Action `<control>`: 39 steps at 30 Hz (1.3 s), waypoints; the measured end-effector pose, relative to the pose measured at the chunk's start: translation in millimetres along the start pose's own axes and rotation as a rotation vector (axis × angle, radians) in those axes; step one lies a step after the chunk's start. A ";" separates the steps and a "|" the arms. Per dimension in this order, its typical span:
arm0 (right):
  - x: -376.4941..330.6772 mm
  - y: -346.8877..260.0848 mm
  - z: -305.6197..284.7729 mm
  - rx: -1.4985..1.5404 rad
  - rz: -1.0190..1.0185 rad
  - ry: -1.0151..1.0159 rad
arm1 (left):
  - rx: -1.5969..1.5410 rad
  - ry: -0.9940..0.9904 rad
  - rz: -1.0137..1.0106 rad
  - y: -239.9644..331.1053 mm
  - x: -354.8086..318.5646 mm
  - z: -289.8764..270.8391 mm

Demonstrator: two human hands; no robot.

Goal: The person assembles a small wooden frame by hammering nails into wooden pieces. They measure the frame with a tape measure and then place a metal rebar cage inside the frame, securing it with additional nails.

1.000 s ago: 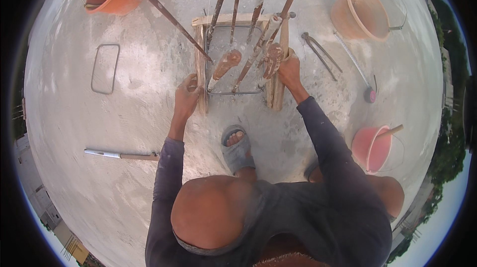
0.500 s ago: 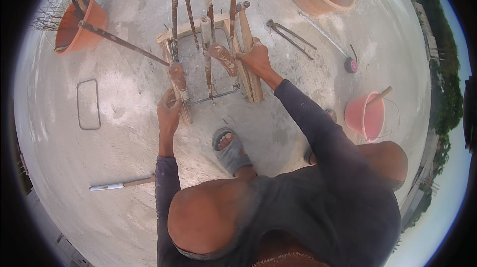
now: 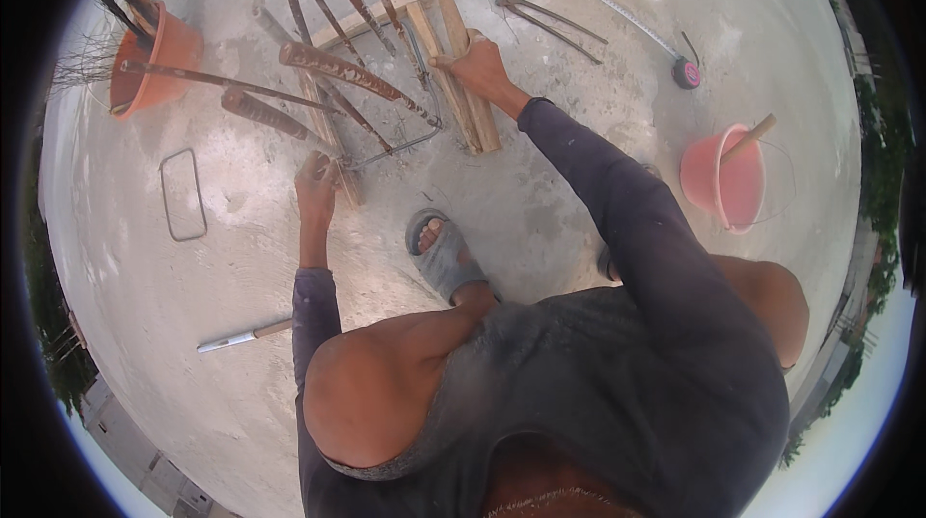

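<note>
A wooden frame of boards lies on the concrete around several rusty upright steel bars (image 3: 362, 86). A bent steel ring (image 3: 395, 149) sits inside the frame, around the bars. My left hand (image 3: 315, 188), fingers curled, grips the near end of the left board (image 3: 348, 188). My right hand (image 3: 480, 72) is closed over the right-hand boards (image 3: 475, 121), thumb on their inner side. A hammer (image 3: 450, 14) rests on those boards, its head at the far end and its handle running to my right hand. The fingertips of both hands are partly hidden.
Pincers (image 3: 552, 28) and an extended tape measure (image 3: 686, 72) lie to the right, near a pink bucket (image 3: 702, 176). An orange bucket (image 3: 183, 53) with wires stands far left. A loose steel ring (image 3: 201, 195) and a handled tool (image 3: 231, 340) lie left. My sandalled foot (image 3: 449, 258) is close.
The viewpoint has shifted, so the bars look more slanted and the frame appears higher and further left. Both hands stay at the same boards.
</note>
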State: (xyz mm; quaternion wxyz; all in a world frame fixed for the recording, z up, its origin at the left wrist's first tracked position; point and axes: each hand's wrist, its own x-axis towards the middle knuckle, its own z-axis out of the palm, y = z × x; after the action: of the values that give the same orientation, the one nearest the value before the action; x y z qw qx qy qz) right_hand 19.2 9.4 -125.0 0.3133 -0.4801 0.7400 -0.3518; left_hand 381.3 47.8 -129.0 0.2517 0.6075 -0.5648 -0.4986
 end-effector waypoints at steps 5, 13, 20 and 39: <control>-0.3 14.6 -5.2 0.082 -0.009 -0.056 | -0.182 -0.006 -0.027 -12.6 2.4 0.2; -11.6 46.6 -74.2 -0.005 0.138 -0.289 | 0.059 0.105 -0.028 -5.9 -5.7 4.3; -27.8 88.1 -107.5 -0.228 0.146 -0.378 | 0.103 0.169 -0.015 -11.4 -8.1 -2.8; -7.1 -8.5 -246.4 -0.243 0.543 -0.770 | -0.454 0.030 0.618 187.7 -119.1 -64.8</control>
State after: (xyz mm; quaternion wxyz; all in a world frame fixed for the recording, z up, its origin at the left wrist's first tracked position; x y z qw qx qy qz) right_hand -171.6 67.7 19.9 0.5865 -0.3979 0.7046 0.0345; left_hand 373.4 98.6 96.7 0.5264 0.3446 -0.5930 -0.5026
